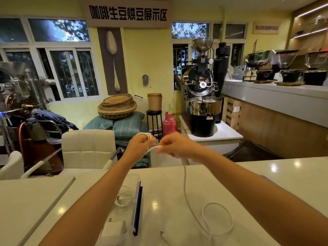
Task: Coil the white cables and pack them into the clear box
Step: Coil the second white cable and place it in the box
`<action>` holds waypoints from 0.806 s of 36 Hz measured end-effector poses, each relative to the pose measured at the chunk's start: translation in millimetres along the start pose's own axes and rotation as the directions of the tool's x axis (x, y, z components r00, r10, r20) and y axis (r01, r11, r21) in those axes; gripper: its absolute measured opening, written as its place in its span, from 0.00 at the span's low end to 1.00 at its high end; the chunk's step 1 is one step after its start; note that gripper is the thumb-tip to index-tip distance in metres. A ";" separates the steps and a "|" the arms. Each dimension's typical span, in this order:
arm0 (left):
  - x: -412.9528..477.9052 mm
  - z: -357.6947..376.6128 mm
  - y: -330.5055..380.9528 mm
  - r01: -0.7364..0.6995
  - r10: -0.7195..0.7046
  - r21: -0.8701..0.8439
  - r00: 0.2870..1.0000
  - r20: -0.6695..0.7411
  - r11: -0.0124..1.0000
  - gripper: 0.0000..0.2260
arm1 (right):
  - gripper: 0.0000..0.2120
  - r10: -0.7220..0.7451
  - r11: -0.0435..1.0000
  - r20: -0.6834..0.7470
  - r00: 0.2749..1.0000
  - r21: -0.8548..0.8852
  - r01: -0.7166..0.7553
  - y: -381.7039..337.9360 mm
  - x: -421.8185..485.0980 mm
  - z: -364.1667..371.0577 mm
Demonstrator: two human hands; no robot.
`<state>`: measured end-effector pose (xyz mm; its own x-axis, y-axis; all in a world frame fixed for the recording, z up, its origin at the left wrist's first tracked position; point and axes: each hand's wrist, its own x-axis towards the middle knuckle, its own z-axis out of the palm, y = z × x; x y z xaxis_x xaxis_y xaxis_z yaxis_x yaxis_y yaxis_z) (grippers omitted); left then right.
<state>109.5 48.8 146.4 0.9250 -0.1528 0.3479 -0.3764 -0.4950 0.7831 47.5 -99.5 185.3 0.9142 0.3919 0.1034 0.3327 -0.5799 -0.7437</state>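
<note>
Both my arms reach out over the white table. My left hand holds a few small loops of a white cable wound round its fingers. My right hand pinches the same cable just beside the coil. From there the cable hangs down to the table and ends in one loose loop at the right. The clear box with a blue edge lies on the table under my left forearm. Inside it sit a coiled white cable and a white charger block.
A white chair stands just beyond the table's far edge on the left. Behind it are stacked baskets, cushions, a pink gas cylinder and a coffee roaster. A long counter with grinders runs along the right.
</note>
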 end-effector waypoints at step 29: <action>-42.9 30.5 55.8 0.247 0.081 -0.680 0.908 0.412 0.690 0.14 | 0.13 0.037 0.911 -0.229 0.973 0.408 0.061 41.7 37.0 -22.2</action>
<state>50.5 1.6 159.5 0.8307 -0.5312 0.1668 -0.0670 0.2021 0.9771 100.4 -125.0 172.7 0.9546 0.1963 0.2241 0.2646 -0.2130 -0.9405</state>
